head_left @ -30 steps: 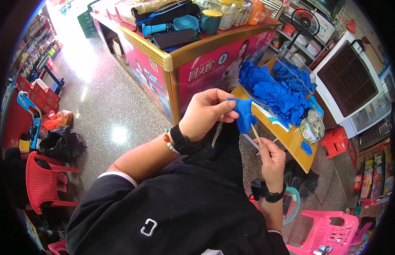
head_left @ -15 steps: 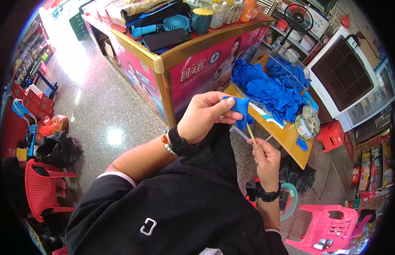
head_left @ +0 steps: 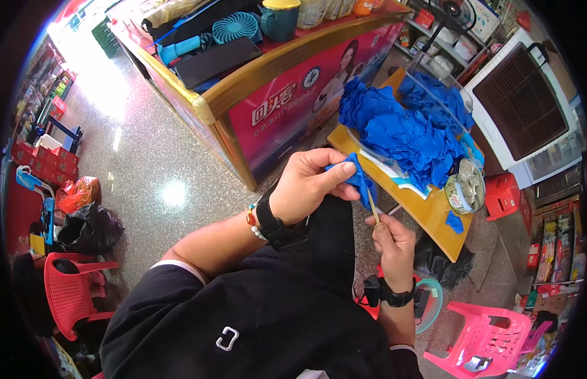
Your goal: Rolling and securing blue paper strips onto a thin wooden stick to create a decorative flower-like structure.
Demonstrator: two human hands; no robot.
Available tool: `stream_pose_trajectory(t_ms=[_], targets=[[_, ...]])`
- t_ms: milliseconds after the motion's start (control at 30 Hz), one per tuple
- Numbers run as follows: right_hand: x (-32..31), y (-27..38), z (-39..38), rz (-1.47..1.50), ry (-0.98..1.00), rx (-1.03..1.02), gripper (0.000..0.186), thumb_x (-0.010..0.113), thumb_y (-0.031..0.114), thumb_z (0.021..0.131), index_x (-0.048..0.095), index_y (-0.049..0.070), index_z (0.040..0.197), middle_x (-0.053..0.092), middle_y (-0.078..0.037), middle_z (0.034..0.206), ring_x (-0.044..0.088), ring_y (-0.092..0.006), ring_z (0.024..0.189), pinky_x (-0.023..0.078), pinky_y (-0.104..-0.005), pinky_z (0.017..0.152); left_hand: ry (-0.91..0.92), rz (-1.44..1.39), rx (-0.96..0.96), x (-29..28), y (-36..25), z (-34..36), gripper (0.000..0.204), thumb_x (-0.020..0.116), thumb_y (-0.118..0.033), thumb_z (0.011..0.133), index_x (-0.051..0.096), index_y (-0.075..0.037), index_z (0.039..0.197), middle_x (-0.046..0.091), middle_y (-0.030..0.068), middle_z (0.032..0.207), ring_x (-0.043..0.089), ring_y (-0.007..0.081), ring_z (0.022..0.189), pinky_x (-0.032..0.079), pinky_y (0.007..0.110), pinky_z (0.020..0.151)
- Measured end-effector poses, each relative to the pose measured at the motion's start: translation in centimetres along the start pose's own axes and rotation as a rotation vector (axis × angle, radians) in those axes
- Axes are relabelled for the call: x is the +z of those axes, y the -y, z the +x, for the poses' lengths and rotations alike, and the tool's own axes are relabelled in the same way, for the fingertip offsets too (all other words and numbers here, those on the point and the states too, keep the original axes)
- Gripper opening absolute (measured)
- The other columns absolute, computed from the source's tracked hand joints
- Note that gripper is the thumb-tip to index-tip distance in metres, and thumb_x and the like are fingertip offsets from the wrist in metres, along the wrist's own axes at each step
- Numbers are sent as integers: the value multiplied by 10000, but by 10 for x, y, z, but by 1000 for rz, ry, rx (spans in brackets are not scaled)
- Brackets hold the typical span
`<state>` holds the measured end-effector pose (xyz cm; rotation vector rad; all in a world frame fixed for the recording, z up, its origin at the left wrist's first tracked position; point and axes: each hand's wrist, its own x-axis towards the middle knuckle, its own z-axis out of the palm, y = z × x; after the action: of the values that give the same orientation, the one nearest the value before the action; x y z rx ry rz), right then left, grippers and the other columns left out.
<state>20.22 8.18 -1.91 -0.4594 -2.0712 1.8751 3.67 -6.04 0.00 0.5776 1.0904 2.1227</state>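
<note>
My left hand [head_left: 315, 184] pinches a small blue fabric piece [head_left: 363, 187] between thumb and fingers. In my right hand [head_left: 394, 243] is a thin wooden stick [head_left: 373, 205], its upper end against the blue piece. Whether the stick goes into the fabric or only touches it, I cannot tell. To the right of both hands a large heap of blue fabric pieces [head_left: 401, 132] lies on a small yellow wooden table [head_left: 426, 211]. A single blue scrap [head_left: 454, 222] lies near the table's front corner, beside a round clear tub [head_left: 465, 189] with pale contents.
Ahead stands a counter [head_left: 233, 148] with a blue fan [head_left: 236, 26], a dark mug [head_left: 280, 22] and a black phone-like slab [head_left: 219, 63] on top. A pink plastic stool [head_left: 483, 335] is at lower right, a red chair [head_left: 72, 294] at left. A white air cooler [head_left: 521, 101] stands far right.
The blue fabric has turned and crumpled from a flat square into a folded shape in my left hand. Both hands have dropped slightly, and the view has shifted a little.
</note>
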Motion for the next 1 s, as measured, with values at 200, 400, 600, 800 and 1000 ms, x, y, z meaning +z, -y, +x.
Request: stream_pose_trajectory(t_ms=[200, 400, 600, 800, 1000], targets=[[0, -22, 18, 513, 140, 197, 226, 531, 158, 947, 623, -39, 1008, 430, 58, 640, 312, -4, 514, 206, -165, 451, 39, -15, -7, -1, 12, 20, 90, 600, -96, 901, 621, -10, 906, 655, 70, 835, 657, 138, 674, 560, 237, 606], [0, -25, 27, 161, 40, 148, 191, 549, 125, 935, 642, -18, 1022, 474, 38, 670, 342, 0, 520, 225, -162, 451, -17, 87, -40, -16, 8, 25, 113, 595, -100, 904, 616, 7, 878, 653, 77, 833, 653, 138, 676, 563, 242, 614], [5, -22, 28, -67, -50, 3, 200, 560, 127, 931, 647, -19, 1038, 518, 42, 693, 372, 5, 553, 269, -158, 491, 21, 79, -40, -16, 19, 22, 140, 590, -124, 912, 615, 9, 872, 645, 75, 819, 644, 132, 661, 554, 236, 585], [2, -25, 30, 100, -11, 139, 200, 560, 121, 931, 648, -33, 1023, 619, 11, 808, 444, -8, 596, 329, -157, 534, 49, 161, -47, -17, 12, 28, 162, 577, -128, 922, 596, 24, 870, 637, 64, 774, 625, 116, 605, 516, 222, 554], [5, -22, 35, -160, -40, -42, 189, 573, 110, 921, 651, -28, 1023, 622, 5, 803, 466, -24, 634, 363, -172, 563, 72, 222, -45, -25, 16, 25, 167, 575, -132, 923, 605, 28, 886, 637, 65, 799, 618, 111, 603, 512, 220, 546]])
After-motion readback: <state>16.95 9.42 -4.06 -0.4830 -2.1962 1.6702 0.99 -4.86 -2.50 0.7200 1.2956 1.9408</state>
